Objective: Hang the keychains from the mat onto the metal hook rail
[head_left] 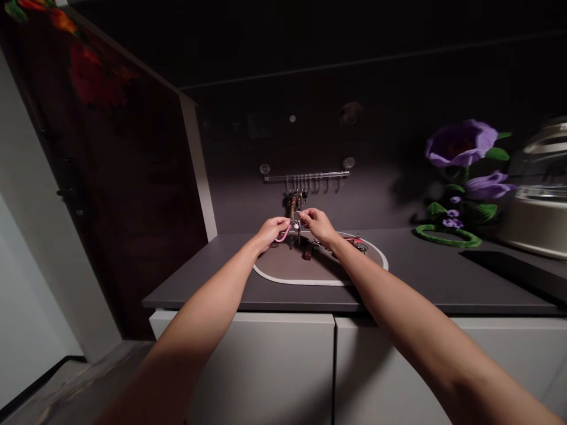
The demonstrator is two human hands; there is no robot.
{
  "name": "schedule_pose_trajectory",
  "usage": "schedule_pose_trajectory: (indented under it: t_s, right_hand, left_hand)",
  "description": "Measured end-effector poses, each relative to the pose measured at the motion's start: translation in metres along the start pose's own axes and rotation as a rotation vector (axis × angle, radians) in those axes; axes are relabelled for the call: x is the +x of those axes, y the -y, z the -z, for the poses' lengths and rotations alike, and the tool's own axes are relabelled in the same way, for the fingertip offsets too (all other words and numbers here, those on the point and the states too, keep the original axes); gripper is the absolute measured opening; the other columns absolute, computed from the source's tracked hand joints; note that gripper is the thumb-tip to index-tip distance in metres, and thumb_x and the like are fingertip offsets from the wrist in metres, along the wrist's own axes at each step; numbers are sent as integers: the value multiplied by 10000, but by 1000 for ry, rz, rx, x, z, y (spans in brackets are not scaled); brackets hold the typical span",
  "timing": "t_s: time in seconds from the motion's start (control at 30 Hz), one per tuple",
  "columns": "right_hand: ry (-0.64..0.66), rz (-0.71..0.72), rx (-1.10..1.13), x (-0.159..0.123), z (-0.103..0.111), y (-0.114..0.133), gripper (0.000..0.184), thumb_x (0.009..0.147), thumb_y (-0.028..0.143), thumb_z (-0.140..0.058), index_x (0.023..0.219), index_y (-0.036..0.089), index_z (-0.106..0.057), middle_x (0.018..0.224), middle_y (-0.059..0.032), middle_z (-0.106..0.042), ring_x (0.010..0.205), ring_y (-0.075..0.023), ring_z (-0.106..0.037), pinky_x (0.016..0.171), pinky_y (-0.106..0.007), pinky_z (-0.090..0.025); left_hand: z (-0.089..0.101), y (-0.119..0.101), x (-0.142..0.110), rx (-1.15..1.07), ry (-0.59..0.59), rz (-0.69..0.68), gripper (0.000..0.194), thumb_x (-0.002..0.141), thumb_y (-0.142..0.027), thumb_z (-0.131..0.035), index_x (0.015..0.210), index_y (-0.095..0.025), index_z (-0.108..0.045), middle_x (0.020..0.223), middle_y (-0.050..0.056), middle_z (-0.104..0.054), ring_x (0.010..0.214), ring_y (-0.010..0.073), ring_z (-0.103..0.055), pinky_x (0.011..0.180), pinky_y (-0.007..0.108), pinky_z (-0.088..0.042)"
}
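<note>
Keys (298,236): centre of frame, above mat (287,271) | pink strap (283,235) pinched by left hand (271,231), ring (297,213) apparently by right hand (319,224), fingers nearly closed | ring should be held steady, unforced

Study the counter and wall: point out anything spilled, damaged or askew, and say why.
Nothing stands out: the mat lies flat, the flowers stand upright, and the left hand grips the pink loop. Dim light may hide finer damage.
</note>
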State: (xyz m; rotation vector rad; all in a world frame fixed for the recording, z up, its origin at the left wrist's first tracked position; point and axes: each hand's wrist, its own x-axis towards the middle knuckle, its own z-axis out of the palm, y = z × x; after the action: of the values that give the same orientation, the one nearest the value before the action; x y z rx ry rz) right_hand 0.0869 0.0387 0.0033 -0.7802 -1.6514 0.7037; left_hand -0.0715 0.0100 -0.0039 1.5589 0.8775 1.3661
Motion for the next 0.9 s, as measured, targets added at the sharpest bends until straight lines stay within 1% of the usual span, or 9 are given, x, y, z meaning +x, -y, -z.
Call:
schedule_pose_trajectory:
  t_s: [0.13,0.23,0.33,0.4,0.5,0.57,0.63,0.73,0.9]
  right_hand:
    - [1,26,-12,0,-1,-3,263,735,418,-518,748,156,-525,633,14,-532,576,-94,-480,573,-229,-410]
    - [-24,41,1,0,1,-3,282,725,438,-517,757,157,-525,646,12,-537,591,-98,-485,582,-230,-409]
    - [-68,63,27,0,3,-2,323,697,476,-533,737,156,-529,642,13,-532,597,-96,-473,593,-228,-402]
    - [-105,73,41,0,4,-2,343,677,494,-546,720,154,-534,626,18,-519,590,-93,-456,594,-228,-396]
    - [-173,65,90,3,6,-4,350,659,496,-562,708,150,-541,613,26,-496,582,-91,-443,590,-233,-395]
    - [-218,45,135,7,8,-4,347,646,489,-574,710,149,-545,620,26,-499,581,-92,-452,590,-238,-404]
    - [-259,30,170,15,11,-2,341,639,479,-583,717,149,-551,641,20,-520,585,-94,-470,592,-242,-417]
    - [-330,30,151,32,17,2,328,651,462,-577,731,144,-569,668,3,-561,596,-101,-494,593,-242,-430]
    - [-490,26,-48,65,26,8,303,692,418,-539,750,129,-611,696,-29,-623,643,-122,-539,633,-240,-429]
  left_hand:
    - [-2,4,-1,50,66,-20,282,635,-316,-704,834,-122,-657,719,25,-651,598,90,-543,647,231,-415]
    - [-4,4,-2,64,61,-41,339,637,-321,-706,906,-120,-658,800,49,-669,667,108,-569,697,243,-423]
    - [-4,6,-2,122,30,-79,345,692,-349,-653,955,-126,-651,843,63,-675,702,126,-577,695,246,-428]
    - [-4,7,-1,257,-22,-114,296,743,-339,-590,932,-120,-654,837,65,-674,713,134,-576,692,245,-427]
    - [-3,9,0,591,-92,-158,258,796,-292,-499,881,-112,-662,815,64,-671,718,144,-568,694,251,-421]
    - [-1,10,1,809,-89,-212,249,805,-261,-470,853,-120,-670,815,66,-668,736,153,-564,709,259,-415]
    - [0,13,2,957,-69,-283,242,805,-238,-460,835,-134,-676,829,69,-666,771,163,-562,732,264,-409]
    - [1,16,4,1047,-65,-336,246,813,-235,-448,837,-146,-676,840,71,-662,796,167,-562,739,264,-408]
    - [2,20,6,1086,-73,-341,253,826,-243,-435,833,-153,-671,844,69,-658,800,166,-564,729,261,-406]
